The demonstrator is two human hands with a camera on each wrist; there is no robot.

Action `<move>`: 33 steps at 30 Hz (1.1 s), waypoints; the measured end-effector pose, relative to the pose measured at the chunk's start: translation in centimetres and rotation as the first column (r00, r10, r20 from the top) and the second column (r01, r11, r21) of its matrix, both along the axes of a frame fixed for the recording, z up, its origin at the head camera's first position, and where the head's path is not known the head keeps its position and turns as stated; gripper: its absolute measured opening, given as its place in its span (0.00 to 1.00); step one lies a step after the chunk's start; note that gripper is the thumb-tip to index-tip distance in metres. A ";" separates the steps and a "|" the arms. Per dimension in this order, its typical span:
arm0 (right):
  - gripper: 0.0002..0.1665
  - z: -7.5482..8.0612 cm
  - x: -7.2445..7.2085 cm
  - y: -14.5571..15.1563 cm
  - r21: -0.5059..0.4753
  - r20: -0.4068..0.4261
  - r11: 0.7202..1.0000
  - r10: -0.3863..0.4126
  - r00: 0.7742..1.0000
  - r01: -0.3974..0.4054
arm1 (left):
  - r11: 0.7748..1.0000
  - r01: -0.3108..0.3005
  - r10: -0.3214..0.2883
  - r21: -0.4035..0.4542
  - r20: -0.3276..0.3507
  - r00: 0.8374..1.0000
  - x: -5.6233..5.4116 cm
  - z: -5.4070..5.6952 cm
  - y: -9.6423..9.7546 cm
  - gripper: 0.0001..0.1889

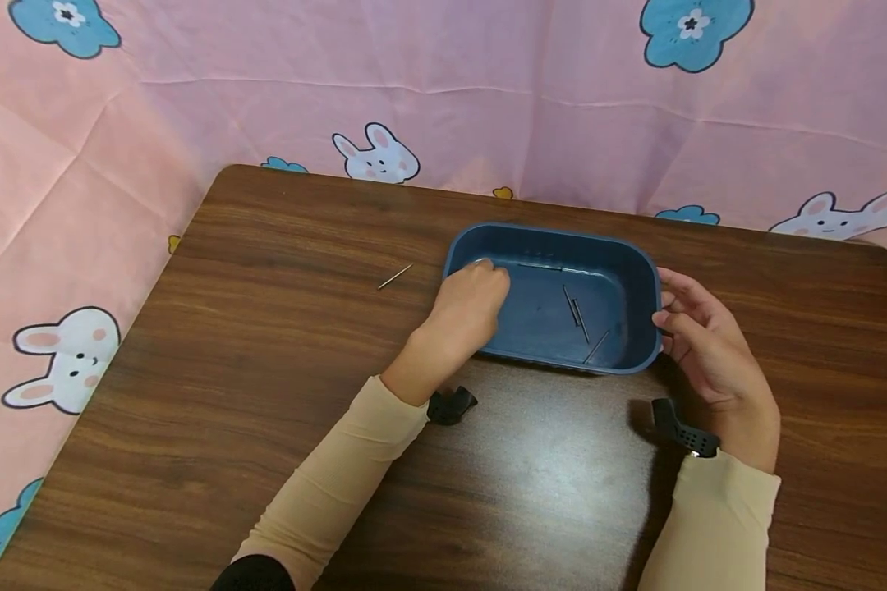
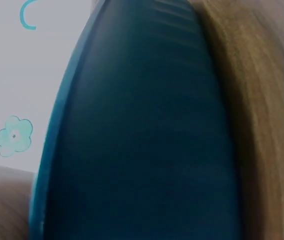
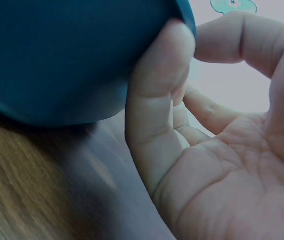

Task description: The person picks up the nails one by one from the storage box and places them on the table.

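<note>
A dark blue rectangular plastic tray sits on the table. Several thin metal nails lie scattered on its floor, mostly toward the right. My left hand reaches over the near left rim into the tray's left end, knuckles up and fingers bent downward. Its fingertips are hidden, so I cannot tell what they hold. The tray's outer wall fills the left wrist view. At the right end, my right hand pinches the rim, thumb and fingers meeting at the tray wall in the right wrist view.
One more thin nail lies on the brown wooden table, left of the tray. Behind the table's far edge hangs a pink cloth printed with rabbits and flowers. Black straps with small mounts are on both wrists.
</note>
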State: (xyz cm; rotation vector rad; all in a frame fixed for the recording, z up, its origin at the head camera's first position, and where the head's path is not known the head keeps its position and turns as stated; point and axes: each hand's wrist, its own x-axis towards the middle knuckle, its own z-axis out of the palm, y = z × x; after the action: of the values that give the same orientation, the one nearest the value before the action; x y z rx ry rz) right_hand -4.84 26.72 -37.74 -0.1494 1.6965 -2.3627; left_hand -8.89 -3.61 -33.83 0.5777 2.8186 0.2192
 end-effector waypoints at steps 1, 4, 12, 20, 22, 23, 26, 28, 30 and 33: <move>0.29 0.0 0.0 0.0 -0.001 0.000 1.000 0.000 1.000 0.000 | 1.000 0.001 -0.001 -0.002 -0.003 1.000 0.0 0.1 0.0 0.13; 0.29 0.0 0.0 0.2 0.000 0.005 1.000 -0.002 1.000 0.002 | 1.000 -0.002 0.001 -0.017 -0.016 1.000 0.1 0.3 0.1 0.11; 0.28 0.1 -0.2 0.4 0.030 0.009 0.999 -0.013 1.000 0.013 | 1.000 0.005 -0.005 -0.016 -0.040 0.999 0.1 0.6 0.1 0.06; 0.28 -0.2 -0.2 0.7 0.036 0.019 0.999 -0.009 1.000 0.008 | 0.999 0.045 -0.044 0.007 -0.067 0.997 -0.1 0.0 0.3 0.07; 0.28 -0.3 -0.1 0.7 0.038 0.023 0.999 -0.007 1.000 0.006 | 0.998 0.065 -0.064 0.002 -0.068 0.996 -0.1 -0.3 0.3 0.07; 0.28 -0.3 -0.1 0.8 0.039 0.025 0.999 -0.005 1.000 0.004 | 0.997 0.075 -0.074 -0.001 -0.070 0.995 -0.1 -0.5 0.3 0.06; 0.28 -0.5 0.0 0.8 0.040 0.029 0.999 0.001 1.000 -0.002 | 0.996 0.090 -0.090 0.004 -0.071 0.993 -0.2 -0.8 0.1 0.06; 0.28 -0.5 -0.1 0.7 0.037 0.024 0.999 0.007 1.000 -0.008 | 0.996 0.093 -0.092 0.014 -0.069 0.993 -0.2 -0.8 0.0 0.05; 0.28 -0.4 -0.2 0.7 0.032 0.015 0.999 0.013 1.000 -0.014 | 0.995 0.093 -0.091 0.028 -0.068 0.994 -0.3 -0.8 -0.1 0.03; 0.29 -0.2 -0.4 0.6 0.018 0.005 1.000 0.019 1.000 -0.020 | 0.995 0.095 -0.093 0.038 -0.062 0.994 -0.4 -0.6 -0.2 0.04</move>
State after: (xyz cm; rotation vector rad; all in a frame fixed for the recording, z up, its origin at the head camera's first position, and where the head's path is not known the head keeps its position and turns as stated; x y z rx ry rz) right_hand -5.24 27.33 -37.96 -0.1560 1.7060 -2.3310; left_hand -9.30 -3.77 -34.48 0.7364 2.8415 0.2460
